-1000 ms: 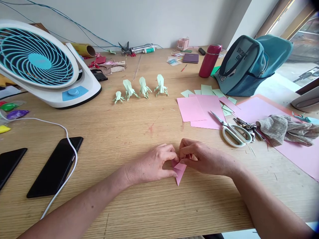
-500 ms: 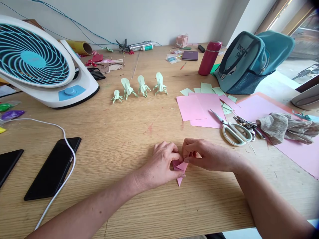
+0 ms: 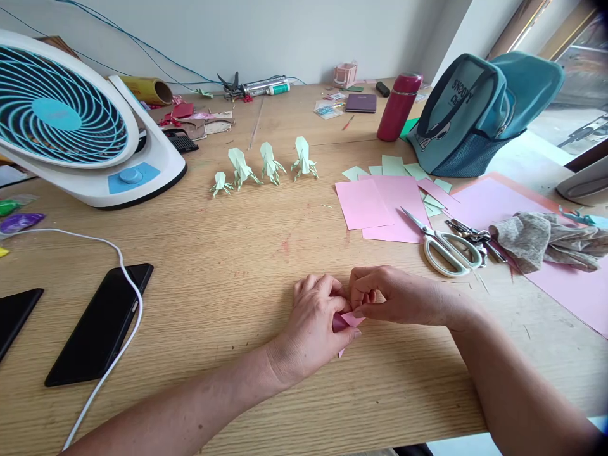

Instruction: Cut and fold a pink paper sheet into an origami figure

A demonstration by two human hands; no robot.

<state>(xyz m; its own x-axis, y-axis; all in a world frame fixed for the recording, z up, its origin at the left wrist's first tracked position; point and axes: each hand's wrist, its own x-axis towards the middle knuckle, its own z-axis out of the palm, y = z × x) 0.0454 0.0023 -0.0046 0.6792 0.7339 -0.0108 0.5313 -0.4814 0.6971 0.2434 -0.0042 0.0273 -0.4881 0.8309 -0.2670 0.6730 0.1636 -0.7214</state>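
Left hand (image 3: 314,318), right hand (image 3: 396,296) edged rightward; pink paper (image 3: 352,319) between, pinched by both.

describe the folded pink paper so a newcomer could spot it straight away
On the wooden table, find where the left hand and right hand come together toward the near edge. Between them is the small pink paper, partly covered. Unlike the larger, flat pink sheets by the scissors, it is folded and held.
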